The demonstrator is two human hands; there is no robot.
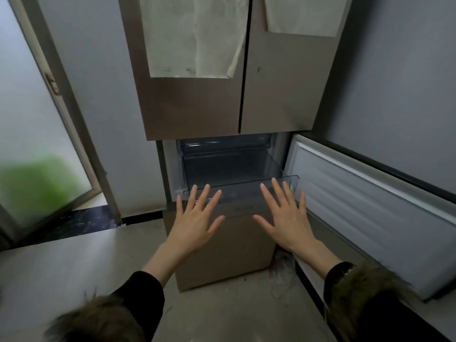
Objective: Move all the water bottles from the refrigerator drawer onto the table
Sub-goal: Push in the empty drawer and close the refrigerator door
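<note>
Far left: a frosted glass door (37,144), shut, with a green blur behind it, well apart from the work. Right of it, the refrigerator (197,107), upper doors closed and covered with pale sheets (192,35), presumably protective wrapping and no part of the job. Near centre, the left hand (195,218), reaching forward from a dark fur-trimmed sleeve (138,299), palm down, fingers straight and spread, gripping nothing; fingertips over the near rim of the drawer, though cannot tell whether touching or just above it. Behind and between the hands, the clear drawer (234,169), pulled out of the middle compartment toward the viewer, probably so the inside can be seen and reached from above. No water bottles visible through its clear walls or over its rim, so likely emptied already, or else hidden low at the front behind the hands. No table recognisable anywhere in view, so cannot tell where the bottles stand. Further right, the right hand (286,218), likewise flat, spread and holding nothing, fingers over the drawer's right front corner. Both flat palms suit a push on the drawer front more than a grasp, so probably set to slide it shut. At far right, the compartment door (370,206), swung wide open and out of the drawer's path.
</note>
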